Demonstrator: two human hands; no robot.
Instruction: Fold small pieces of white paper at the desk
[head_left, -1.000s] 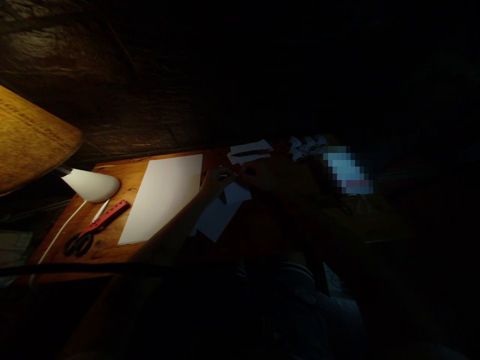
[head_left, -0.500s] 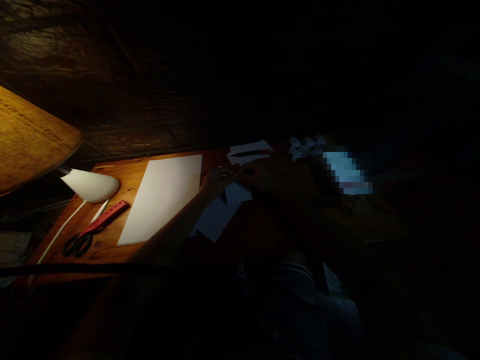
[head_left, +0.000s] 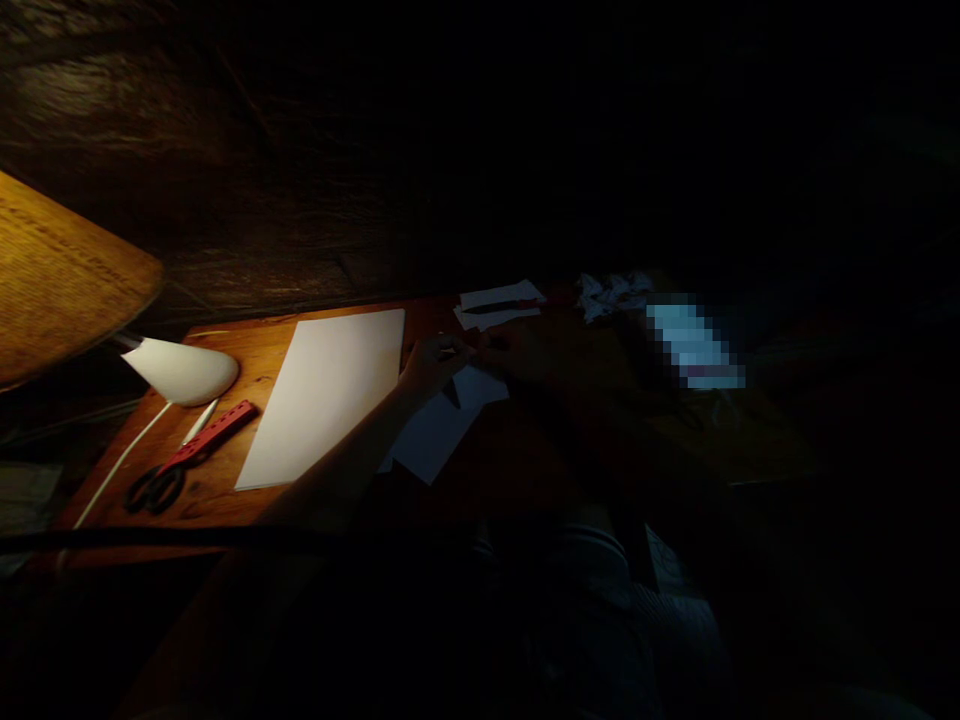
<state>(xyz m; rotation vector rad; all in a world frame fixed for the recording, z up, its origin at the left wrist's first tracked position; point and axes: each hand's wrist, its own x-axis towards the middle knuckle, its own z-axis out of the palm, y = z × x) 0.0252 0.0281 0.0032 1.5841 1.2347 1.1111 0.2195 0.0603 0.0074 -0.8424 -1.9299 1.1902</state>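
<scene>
At the middle of a dim, brown wooden table [head_left: 262,350], in the head view, two bare hands meet above a small, pale piece of paper [head_left: 484,386] with a dark, pointed shadow or gap at its left side. The left hand [head_left: 431,362] has its thumb and fingers brought together in a pinch at the upper end of that piece. The right hand [head_left: 514,352] is curled close beside the left fingertips, at the same end; it lies so deep in shadow that I cannot tell whether its fingers are clamped on the paper. Under and below the piece lie loose, pale paper sheets [head_left: 433,440], overlapping at angles. To the left, partly behind the left forearm, is a large, white, rectangular sheet of paper [head_left: 330,390]. Farther left lie black-handled scissors with a red, slotted cover [head_left: 210,438], next to a thin white stick [head_left: 201,422], near a smooth white lamp base [head_left: 184,372] under a yellow-brown shade [head_left: 67,280]. Beyond the hands, a dark blade with a red handle [head_left: 529,302] rests across small white papers [head_left: 480,297], and crumpled white paper [head_left: 615,295] lies to their right, near a bright, pixelated rectangle [head_left: 694,345].
</scene>
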